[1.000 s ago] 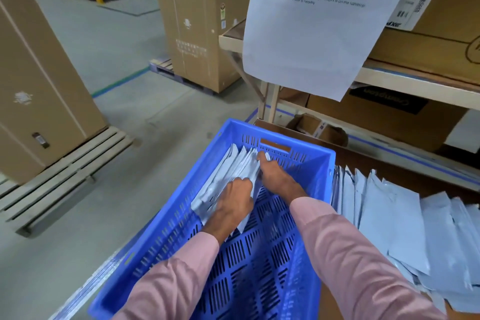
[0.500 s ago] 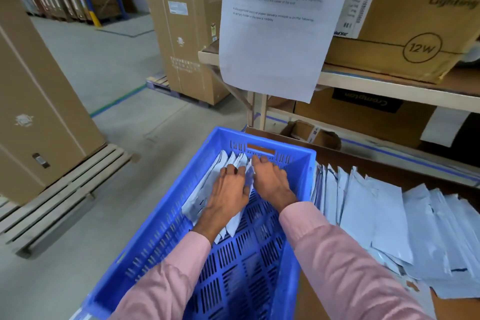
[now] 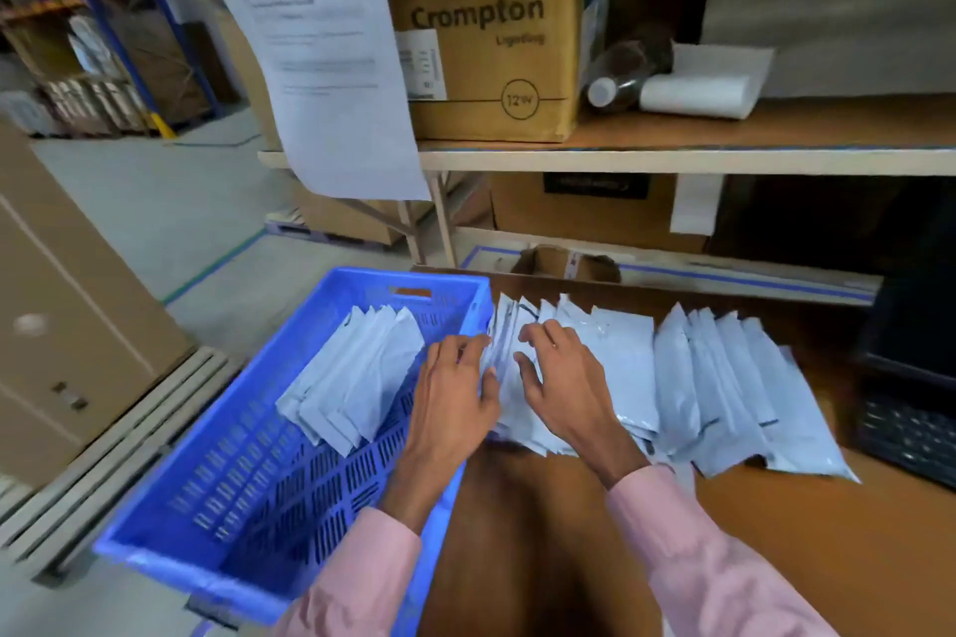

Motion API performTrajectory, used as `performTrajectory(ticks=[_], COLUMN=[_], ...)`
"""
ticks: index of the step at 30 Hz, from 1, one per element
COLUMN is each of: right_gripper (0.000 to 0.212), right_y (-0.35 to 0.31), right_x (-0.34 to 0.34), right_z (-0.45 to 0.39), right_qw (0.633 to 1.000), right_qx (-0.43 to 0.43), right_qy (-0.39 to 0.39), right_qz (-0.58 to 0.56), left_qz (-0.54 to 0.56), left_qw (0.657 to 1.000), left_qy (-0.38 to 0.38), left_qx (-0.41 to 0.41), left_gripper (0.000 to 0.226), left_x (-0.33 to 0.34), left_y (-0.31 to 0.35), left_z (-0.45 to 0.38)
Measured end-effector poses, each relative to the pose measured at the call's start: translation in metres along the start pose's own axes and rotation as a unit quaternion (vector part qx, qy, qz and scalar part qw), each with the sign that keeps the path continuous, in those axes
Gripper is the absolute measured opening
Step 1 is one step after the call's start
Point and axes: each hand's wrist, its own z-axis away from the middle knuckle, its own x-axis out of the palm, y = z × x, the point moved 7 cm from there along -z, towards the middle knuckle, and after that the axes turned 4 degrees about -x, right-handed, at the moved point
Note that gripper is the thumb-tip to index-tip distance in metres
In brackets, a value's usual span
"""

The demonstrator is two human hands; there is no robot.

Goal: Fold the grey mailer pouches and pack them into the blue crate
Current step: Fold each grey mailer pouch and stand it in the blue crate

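The blue crate (image 3: 170, 556) stands at the table's left edge. Several folded grey pouches (image 3: 357, 378) lean in a row against its far left wall. More grey pouches (image 3: 724, 388) lie overlapping in a row on the brown table (image 3: 776, 533) to the right of the crate. My left hand (image 3: 455, 393) hovers over the crate's right rim, its fingertips touching the leftmost pouches on the table. My right hand (image 3: 564, 378) rests on those pouches with its fingers spread. Neither hand grips anything.
A shelf (image 3: 672, 160) beyond the table carries a Crompton carton (image 3: 491, 47), and a paper sheet (image 3: 331, 78) hangs off it. A black keyboard (image 3: 910, 424) sits at the table's right edge. Left of the crate are a wooden pallet (image 3: 103, 455) and a big carton (image 3: 67, 300).
Both hands have left the folded pouches inside the crate and moved right, onto the pouches on the table. The view has swung right and upward.
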Motion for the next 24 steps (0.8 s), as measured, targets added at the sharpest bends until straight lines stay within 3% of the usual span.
performTrajectory(ticks=[15, 21, 24], right_gripper=[0.027, 0.053, 0.06], right_y=[0.152, 0.191, 0.198], right_x=[-0.093, -0.095, -0.093], right_z=[0.155, 0.189, 0.195], right_qw=[0.985, 0.966, 0.963], right_qx=[0.159, 0.228, 0.225], right_qy=[-0.052, -0.118, -0.143], right_qz=[0.031, 0.024, 0.034], left_qz=[0.091, 0.118, 0.117], left_qw=[0.98, 0.971, 0.967], left_qy=[-0.175, -0.194, -0.198], left_qx=[-0.017, -0.076, -0.113], left_gripper=[0.042, 0.039, 0.05], left_x=[0.155, 0.199, 0.21], left_y=[0.167, 0.193, 0.194], left_z=[0.076, 0.075, 0.065])
